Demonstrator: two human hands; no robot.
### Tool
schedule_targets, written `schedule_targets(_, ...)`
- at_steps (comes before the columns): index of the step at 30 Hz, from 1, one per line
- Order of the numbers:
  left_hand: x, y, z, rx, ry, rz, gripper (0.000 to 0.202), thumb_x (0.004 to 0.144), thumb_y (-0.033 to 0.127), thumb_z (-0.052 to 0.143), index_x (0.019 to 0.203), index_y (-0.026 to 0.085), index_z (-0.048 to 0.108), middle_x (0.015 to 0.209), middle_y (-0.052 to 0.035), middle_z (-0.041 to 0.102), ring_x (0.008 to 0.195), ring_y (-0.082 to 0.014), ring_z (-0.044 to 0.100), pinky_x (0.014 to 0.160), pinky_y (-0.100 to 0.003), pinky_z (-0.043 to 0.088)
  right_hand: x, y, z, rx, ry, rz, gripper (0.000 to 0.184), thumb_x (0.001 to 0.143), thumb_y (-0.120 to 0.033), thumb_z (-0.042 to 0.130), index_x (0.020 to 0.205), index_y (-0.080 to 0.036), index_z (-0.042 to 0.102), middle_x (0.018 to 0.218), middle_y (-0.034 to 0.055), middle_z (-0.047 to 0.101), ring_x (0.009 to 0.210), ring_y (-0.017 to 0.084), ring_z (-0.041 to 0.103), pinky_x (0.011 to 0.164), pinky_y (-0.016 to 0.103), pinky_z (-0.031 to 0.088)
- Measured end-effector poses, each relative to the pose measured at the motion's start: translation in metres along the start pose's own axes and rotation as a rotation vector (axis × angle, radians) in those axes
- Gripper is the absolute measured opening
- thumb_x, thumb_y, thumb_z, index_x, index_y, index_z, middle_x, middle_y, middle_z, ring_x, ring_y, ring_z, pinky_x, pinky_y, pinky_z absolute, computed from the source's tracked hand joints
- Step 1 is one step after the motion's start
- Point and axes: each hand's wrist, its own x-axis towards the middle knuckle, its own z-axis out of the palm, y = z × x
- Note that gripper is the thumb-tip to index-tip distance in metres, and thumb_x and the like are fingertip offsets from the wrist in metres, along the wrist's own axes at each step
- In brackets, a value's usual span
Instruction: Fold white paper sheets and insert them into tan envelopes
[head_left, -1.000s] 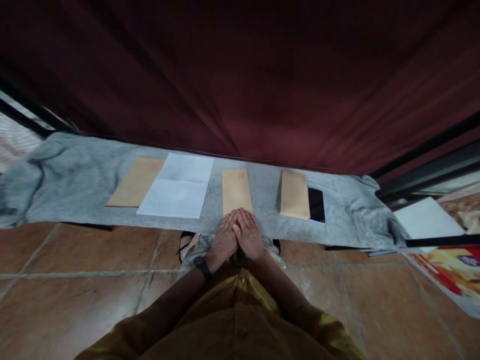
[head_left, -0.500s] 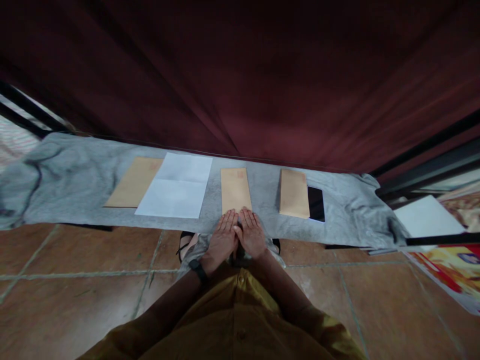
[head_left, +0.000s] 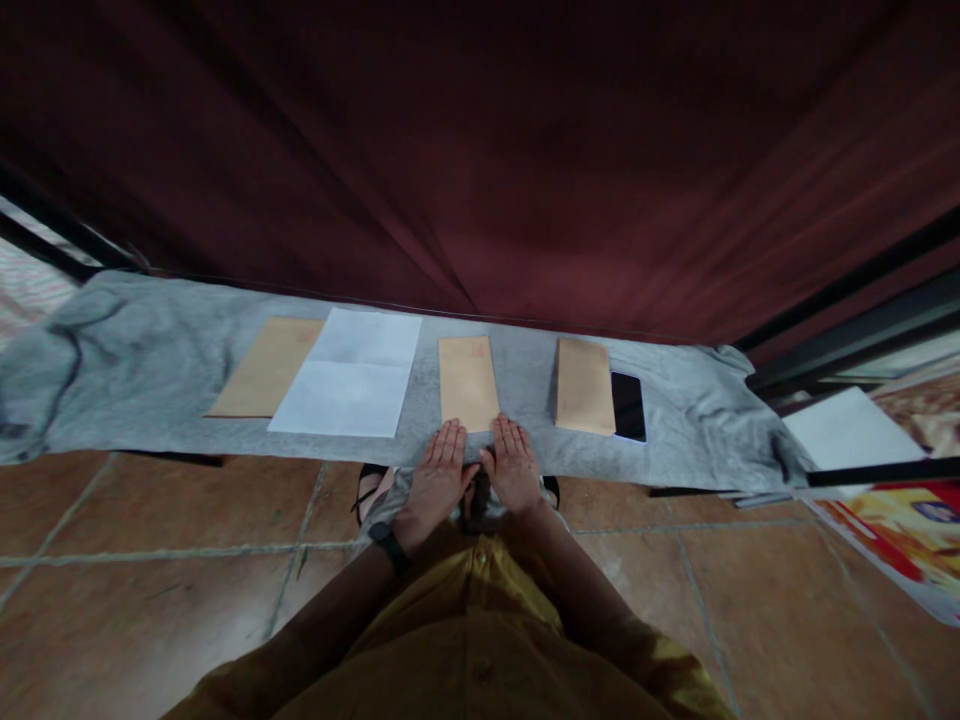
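A brown paper envelope (head_left: 469,380) with a small red print lies flat in front of me on the grey cloth. My left hand (head_left: 441,470) rests palm down at its lower left corner, fingers stretched out. At the lower right corner lies my right hand (head_left: 513,468), also flat with straight fingers. Both hands hold nothing, and a gap separates them. To the left, a creased white sheet of paper (head_left: 349,375) partly covers another brown envelope (head_left: 259,370). On the right, a thick stack of brown envelopes (head_left: 584,385) sits against a dark-screened phone (head_left: 628,407).
The grey cloth (head_left: 150,370) covers a narrow bench-like surface. A dark red curtain (head_left: 480,180) hangs behind it. Dark metal bars (head_left: 862,330) stand at the right, near a white sheet (head_left: 855,428) and a red-yellow printed package (head_left: 900,530). Below is a tiled floor (head_left: 187,600).
My hands have slid apart along the envelope's near edge, left hand to the left and right hand to the right. The envelope's lower edge now shows between them.
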Motion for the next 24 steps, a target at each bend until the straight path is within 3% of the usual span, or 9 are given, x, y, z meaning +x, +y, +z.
schedule_targets(7, 0.0, 0.0, 0.0, 0.005, -0.013, -0.022, 0.065, 0.102, 0.042, 0.04, 0.153, 0.002, 0.039, 0.16, -0.0234, 0.038, 0.154, -0.03, 0.028, 0.125, -0.05, 0.027, 0.0, 0.002, 0.0, 0.012, 0.018, 0.011, 0.056, 0.108, -0.038, 0.036, 0.155, -0.009, 0.04, 0.159, 0.018, 0.043, 0.149, 0.028, 0.039, 0.122, 0.051, 0.028)
schedule_targets(13, 0.005, 0.001, 0.0, -0.021, -0.017, 0.005, 0.06, 0.101, 0.035, 0.04, 0.156, 0.01, 0.038, 0.162, -0.0159, 0.038, 0.154, -0.0265, 0.029, 0.126, -0.049, 0.027, 0.001, -0.001, -0.004, 0.017, 0.029, 0.044, 0.056, 0.108, -0.039, 0.034, 0.154, -0.008, 0.042, 0.157, 0.0183, 0.045, 0.148, 0.029, 0.039, 0.122, 0.051, 0.029)
schedule_targets(20, 0.001, -0.007, 0.015, -0.048, -0.014, 0.039, 0.062, 0.097, 0.02, 0.037, 0.157, 0.008, 0.034, 0.164, -0.0168, 0.034, 0.155, -0.0253, 0.025, 0.126, -0.048, 0.027, 0.016, -0.034, -0.008, 0.114, -0.015, -0.076, 0.056, 0.108, -0.037, 0.036, 0.155, -0.007, 0.04, 0.161, 0.0146, 0.041, 0.153, 0.025, 0.032, 0.125, 0.044, 0.03)
schedule_targets(24, -0.002, -0.009, 0.026, -0.06, 0.015, 0.069, 0.061, 0.098, 0.021, 0.036, 0.157, 0.01, 0.034, 0.166, -0.0147, 0.031, 0.156, -0.0271, 0.023, 0.126, -0.049, 0.028, 0.025, -0.052, 0.001, 0.156, -0.049, -0.111, 0.055, 0.108, -0.036, 0.036, 0.154, -0.007, 0.043, 0.16, 0.0148, 0.043, 0.152, 0.023, 0.034, 0.125, 0.042, 0.033)
